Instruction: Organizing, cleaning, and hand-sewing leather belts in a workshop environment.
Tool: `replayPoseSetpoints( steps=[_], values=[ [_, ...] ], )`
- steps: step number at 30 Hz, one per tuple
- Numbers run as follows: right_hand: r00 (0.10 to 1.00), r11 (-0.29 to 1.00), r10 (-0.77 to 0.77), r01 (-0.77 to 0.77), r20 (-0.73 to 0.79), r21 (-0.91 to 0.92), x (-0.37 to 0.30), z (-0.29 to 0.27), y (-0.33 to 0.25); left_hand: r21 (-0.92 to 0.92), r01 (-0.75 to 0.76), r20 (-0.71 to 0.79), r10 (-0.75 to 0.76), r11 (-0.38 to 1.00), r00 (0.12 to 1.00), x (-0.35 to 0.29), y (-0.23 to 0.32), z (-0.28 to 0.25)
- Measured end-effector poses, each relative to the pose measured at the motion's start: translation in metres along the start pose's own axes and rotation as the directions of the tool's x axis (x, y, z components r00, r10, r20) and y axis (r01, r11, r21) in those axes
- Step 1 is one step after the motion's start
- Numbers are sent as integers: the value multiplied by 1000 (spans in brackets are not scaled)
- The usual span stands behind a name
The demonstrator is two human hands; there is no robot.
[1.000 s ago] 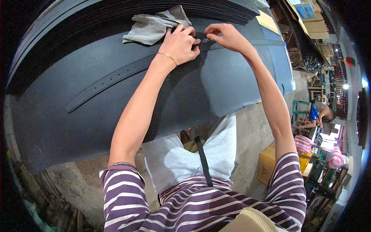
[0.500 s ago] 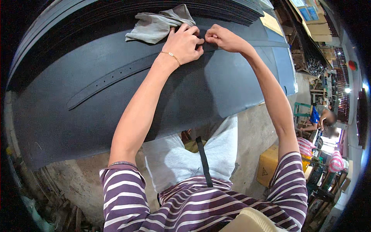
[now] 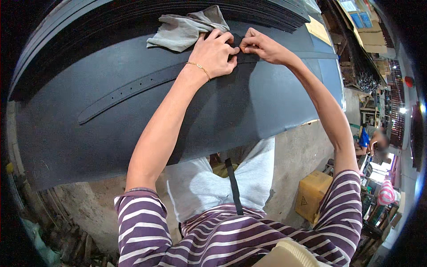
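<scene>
A long dark leather belt [image 3: 129, 89] with a row of punched holes lies across the black table sheet [image 3: 133, 147], its pointed end at the left. Over the belt's middle, my left hand [image 3: 214, 54] has its fingers bent and pressed down on the strap, its fingertips beside a crumpled grey cloth [image 3: 180, 33]. Close to its right, my right hand [image 3: 262, 46] is closed in a pinch right above the belt. Whatever those fingertips hold is too small or hidden to make out. The belt runs on under both hands toward the right edge.
A stack of dark strips [image 3: 133, 22] lies along the far side of the table. Beyond the right edge hang bundled dark straps [image 3: 362, 66]. A cardboard box [image 3: 311, 196] stands on the floor at the right. Another person [image 3: 373, 138] sits farther off.
My right hand has shifted slightly right and down, still pinched. The left hand keeps its place on the belt, and the whole view has moved a little.
</scene>
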State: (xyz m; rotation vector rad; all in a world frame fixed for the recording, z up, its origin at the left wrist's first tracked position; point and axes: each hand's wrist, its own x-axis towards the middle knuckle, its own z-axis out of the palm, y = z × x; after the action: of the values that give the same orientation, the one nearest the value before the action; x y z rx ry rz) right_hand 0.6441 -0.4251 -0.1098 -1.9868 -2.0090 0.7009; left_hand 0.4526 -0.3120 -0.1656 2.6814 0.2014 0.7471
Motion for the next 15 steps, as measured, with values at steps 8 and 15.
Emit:
replayPoseSetpoints(
  steps=[8,15],
  values=[
    [968,993,-118,114,221,30,-3,-17,-7,27,-21,-12,21,999,1000,-1,-1,-2],
    [991,942,74,-32,-115,334,-14,4,17,4,-34,8,34,999,999,-1,-5,-3]
  ],
)
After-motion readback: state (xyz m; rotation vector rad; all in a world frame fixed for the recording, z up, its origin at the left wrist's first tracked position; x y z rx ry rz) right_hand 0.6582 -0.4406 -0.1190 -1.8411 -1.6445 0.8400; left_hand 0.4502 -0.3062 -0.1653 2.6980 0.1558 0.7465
